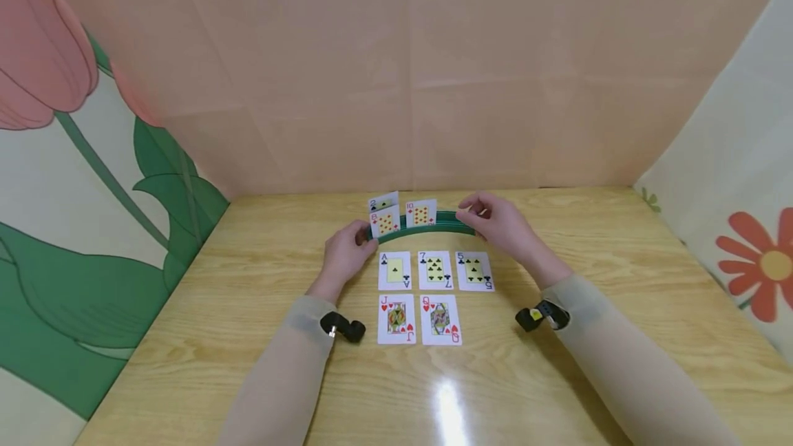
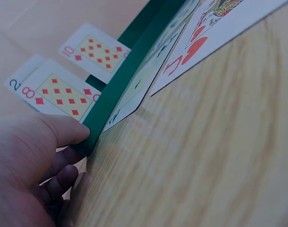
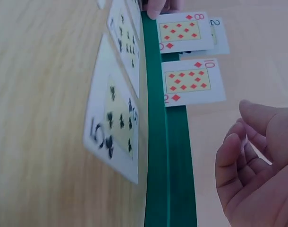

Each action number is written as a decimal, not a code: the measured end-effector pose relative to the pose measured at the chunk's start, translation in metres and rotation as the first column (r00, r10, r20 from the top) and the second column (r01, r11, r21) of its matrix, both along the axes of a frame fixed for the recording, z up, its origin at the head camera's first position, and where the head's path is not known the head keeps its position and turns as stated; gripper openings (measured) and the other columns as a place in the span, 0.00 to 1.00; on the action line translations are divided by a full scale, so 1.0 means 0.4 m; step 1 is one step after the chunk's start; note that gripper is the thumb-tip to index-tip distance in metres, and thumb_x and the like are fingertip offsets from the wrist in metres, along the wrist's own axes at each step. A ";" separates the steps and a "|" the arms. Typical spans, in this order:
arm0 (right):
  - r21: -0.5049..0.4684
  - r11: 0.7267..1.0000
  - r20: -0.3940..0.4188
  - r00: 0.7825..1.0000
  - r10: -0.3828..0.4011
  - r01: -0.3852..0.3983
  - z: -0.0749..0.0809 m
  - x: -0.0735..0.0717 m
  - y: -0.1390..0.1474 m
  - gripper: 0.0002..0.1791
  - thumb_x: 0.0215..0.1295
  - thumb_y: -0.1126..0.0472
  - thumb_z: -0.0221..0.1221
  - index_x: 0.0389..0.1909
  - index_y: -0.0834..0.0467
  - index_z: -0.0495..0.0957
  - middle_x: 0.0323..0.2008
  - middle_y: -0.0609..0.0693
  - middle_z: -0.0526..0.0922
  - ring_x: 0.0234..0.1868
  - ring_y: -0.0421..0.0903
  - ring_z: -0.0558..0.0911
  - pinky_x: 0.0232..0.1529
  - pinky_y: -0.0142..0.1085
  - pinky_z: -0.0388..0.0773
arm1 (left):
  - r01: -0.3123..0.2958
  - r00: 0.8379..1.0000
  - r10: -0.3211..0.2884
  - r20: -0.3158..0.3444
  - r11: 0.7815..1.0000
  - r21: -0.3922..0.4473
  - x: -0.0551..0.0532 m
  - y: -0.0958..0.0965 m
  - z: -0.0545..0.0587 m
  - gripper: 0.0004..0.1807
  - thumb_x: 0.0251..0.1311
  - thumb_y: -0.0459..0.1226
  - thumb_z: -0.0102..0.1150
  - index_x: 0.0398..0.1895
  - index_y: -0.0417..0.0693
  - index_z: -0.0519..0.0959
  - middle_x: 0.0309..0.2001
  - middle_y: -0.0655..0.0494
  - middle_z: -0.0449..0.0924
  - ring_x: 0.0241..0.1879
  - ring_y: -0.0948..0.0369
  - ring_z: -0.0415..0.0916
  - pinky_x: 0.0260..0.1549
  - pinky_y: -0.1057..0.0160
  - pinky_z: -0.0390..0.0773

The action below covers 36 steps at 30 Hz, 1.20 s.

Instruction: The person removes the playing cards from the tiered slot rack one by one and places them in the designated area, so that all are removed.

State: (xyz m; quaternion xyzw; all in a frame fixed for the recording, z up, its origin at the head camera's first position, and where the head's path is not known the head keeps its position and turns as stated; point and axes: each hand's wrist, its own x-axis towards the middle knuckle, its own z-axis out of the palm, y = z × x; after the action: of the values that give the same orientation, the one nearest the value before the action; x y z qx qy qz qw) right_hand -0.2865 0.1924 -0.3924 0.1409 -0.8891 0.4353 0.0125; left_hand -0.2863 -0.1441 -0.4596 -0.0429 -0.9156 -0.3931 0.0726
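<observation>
A curved green card holder (image 1: 455, 226) stands on the table with playing cards upright in it. At its left side the eight of diamonds (image 1: 385, 223) stands in front of the two of clubs (image 1: 383, 201); the ten of diamonds (image 1: 421, 213) is to their right. My left hand (image 1: 349, 252) pinches the holder's left end, thumb on the front face (image 2: 104, 113). Beside the holder's right end hovers my right hand (image 1: 503, 224), fingers loosely bent. Nothing shows between that thumb and fingers (image 3: 229, 149) in the right wrist view.
Face up before the holder lie the ace (image 1: 394, 271), seven (image 1: 436, 270) and five of clubs (image 1: 475, 271). Nearer are the jack (image 1: 396, 319) and queen of hearts (image 1: 441, 320). A pink cloth wall (image 1: 409, 88) rises behind the wooden table (image 1: 248, 336).
</observation>
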 end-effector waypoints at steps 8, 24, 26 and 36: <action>-0.070 0.998 0.017 1.000 0.006 -0.004 0.010 -0.028 -0.035 0.22 0.82 0.49 0.66 0.65 0.58 0.81 0.46 0.55 0.82 0.36 0.53 0.80 0.37 0.45 0.82 | -0.006 1.000 0.006 0.001 1.000 0.001 -0.001 0.010 -0.001 0.19 0.74 0.41 0.71 0.65 0.48 0.84 0.49 0.52 0.85 0.46 0.53 0.78 0.51 0.50 0.76; -0.141 0.990 0.080 0.997 -0.021 0.032 0.012 -0.071 -0.078 0.21 0.82 0.51 0.66 0.67 0.56 0.79 0.51 0.56 0.79 0.37 0.51 0.81 0.39 0.43 0.84 | -0.003 1.000 0.003 -0.004 1.000 -0.014 0.000 0.021 0.004 0.20 0.74 0.41 0.72 0.64 0.48 0.84 0.49 0.52 0.86 0.45 0.53 0.79 0.53 0.49 0.77; -0.137 0.990 0.087 0.996 -0.033 0.045 0.008 -0.073 -0.081 0.23 0.82 0.50 0.66 0.69 0.56 0.78 0.52 0.55 0.79 0.37 0.51 0.81 0.41 0.47 0.85 | -0.002 1.000 0.002 -0.002 1.000 -0.012 0.001 0.022 0.004 0.20 0.73 0.41 0.72 0.65 0.48 0.84 0.50 0.52 0.86 0.46 0.53 0.79 0.54 0.49 0.77; -0.111 0.992 0.091 0.995 -0.045 0.056 -0.004 -0.082 -0.093 0.20 0.83 0.50 0.65 0.67 0.54 0.79 0.53 0.54 0.80 0.38 0.53 0.83 0.48 0.59 0.84 | -0.004 1.000 0.003 -0.012 1.000 -0.024 0.000 0.026 0.006 0.21 0.73 0.42 0.73 0.65 0.48 0.84 0.51 0.51 0.88 0.49 0.51 0.81 0.59 0.46 0.76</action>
State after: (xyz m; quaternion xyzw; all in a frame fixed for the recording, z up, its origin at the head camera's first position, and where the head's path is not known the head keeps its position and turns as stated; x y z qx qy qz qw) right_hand -0.3192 0.1550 -0.3942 0.0980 -0.8658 0.4906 -0.0080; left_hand -0.2863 -0.1337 -0.4572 -0.0445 -0.9199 -0.3816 0.0783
